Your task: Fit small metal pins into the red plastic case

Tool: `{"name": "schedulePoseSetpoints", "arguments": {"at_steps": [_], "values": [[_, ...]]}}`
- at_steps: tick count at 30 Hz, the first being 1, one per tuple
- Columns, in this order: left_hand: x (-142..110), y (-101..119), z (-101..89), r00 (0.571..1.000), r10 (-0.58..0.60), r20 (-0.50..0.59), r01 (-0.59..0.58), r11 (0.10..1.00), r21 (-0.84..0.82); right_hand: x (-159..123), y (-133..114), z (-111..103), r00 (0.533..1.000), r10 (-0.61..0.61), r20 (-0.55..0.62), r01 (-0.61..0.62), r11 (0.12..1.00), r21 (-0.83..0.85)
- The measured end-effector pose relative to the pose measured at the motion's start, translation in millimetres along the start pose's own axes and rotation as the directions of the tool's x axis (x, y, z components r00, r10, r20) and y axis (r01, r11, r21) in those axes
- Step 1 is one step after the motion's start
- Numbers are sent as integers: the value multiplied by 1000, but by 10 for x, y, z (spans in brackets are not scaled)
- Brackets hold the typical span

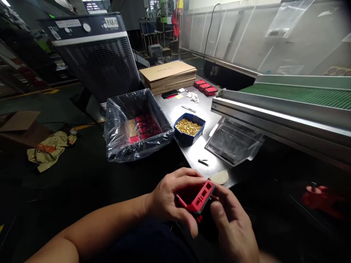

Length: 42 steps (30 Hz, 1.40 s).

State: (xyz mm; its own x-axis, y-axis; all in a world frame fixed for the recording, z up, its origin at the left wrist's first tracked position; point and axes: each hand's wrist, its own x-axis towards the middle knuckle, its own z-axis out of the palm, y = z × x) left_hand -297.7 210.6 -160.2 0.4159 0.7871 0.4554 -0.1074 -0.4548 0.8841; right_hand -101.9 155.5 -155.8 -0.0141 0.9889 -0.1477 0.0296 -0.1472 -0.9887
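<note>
While both hands met low in the view, in front of the near edge of the worktop, they held a small red part between them. The left hand came in from the lower left on a bare forearm that lay across the bottom of the view, wrist bent a little inward; its fingers curled around the left end and underside of the part, thumb up over the top, closed on it. The right hand rose from the bottom edge, back toward the camera, with its fingers pinched narrow on the right end of the part. The part sat tilted, its right end higher, showing small rectangular openings in its upper face and a dark edge beneath. Just beyond the hands a pale flat piece lay on the corner of the worktop, and a small dark pin lay near it. Further back stood a blue tray of small brass bits, and to its left a bag-lined box with red parts laid in rows inside. A clear bag lay to the right of the tray under the edge of a green conveyor. At the far end of the worktop sat a cardboard stack and three red parts side by side.
</note>
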Motion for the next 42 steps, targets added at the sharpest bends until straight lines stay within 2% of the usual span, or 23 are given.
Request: {"name": "schedulePoseSetpoints", "arguments": {"at_steps": [2, 6, 10, 13, 18, 24, 31, 33, 36, 39, 42], "values": [[22, 18, 0, 998, 53, 21, -54, 998, 24, -84, -63, 42, 1000, -13, 28, 11, 998, 65], [43, 38, -4, 987, 145, 66, -149, 987, 58, -138, -158, 95, 998, 64, -15, -61, 989, 137], [42, 30, 2, 975, 198, 98, -208, 973, 104, -143, -198, 75, 996, 87, -24, -82, 985, 149], [42, 44, 7, 968, 224, 113, -238, 962, 131, -157, -177, 51, 999, 48, -11, -46, 990, 130], [50, 75, 9, 965, 235, 118, -250, 958, 139, -180, -135, 36, 999, 31, 22, -33, 993, 116], [24, 56, 16, 967, 223, 124, -237, 965, 115, -188, -168, 50, 999, 24, -29, -21, 996, 90], [-16, 25, 28, 965, 211, 156, -230, 966, 115, -158, -138, -5, 987, 145, -63, -135, 981, 143], [-25, 29, 36, 968, 201, 151, -220, 968, 120, -71, -39, -41, 988, 147, -54, -139, 982, 128], [-46, 33, 40, 974, 188, 130, -204, 971, 125, 244, 249, -135, 987, 40, -158, -61, 990, -129], [-80, 27, 15, 976, 173, 132, -189, 974, 125, 740, 586, -256, 970, -117, -211, 22, 914, -404], [-133, 14, -41, 983, 141, 118, -157, 978, 139, 1232, 816, -340, 965, -211, -154, 85, 811, -579]]}}
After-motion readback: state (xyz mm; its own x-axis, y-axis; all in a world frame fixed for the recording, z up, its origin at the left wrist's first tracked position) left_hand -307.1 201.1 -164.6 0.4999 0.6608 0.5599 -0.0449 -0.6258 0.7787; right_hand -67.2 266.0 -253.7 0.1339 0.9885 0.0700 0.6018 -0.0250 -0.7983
